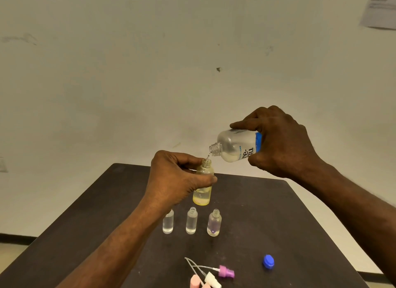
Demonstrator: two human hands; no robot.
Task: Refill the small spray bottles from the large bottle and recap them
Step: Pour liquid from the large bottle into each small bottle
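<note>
My left hand (pixel 173 178) grips a small yellowish spray bottle (pixel 202 191) upright above the dark table (pixel 278 219), its neck uncapped. My right hand (pixel 280 144) holds the large clear bottle (pixel 235 145) with a blue label, tipped sideways with its open mouth just over the small bottle's neck. A thin stream of liquid runs between them. Three small clear bottles stand uncapped in a row below: left (pixel 168 223), partly behind my forearm, middle (pixel 191 221), and right (pixel 214 223).
Near the table's front edge lie a purple spray head (pixel 226 272) with a dip tube, a white spray head (pixel 212 279), pink caps (pixel 195 281) and the blue cap (pixel 268 261) of the large bottle. A plain wall stands behind the table.
</note>
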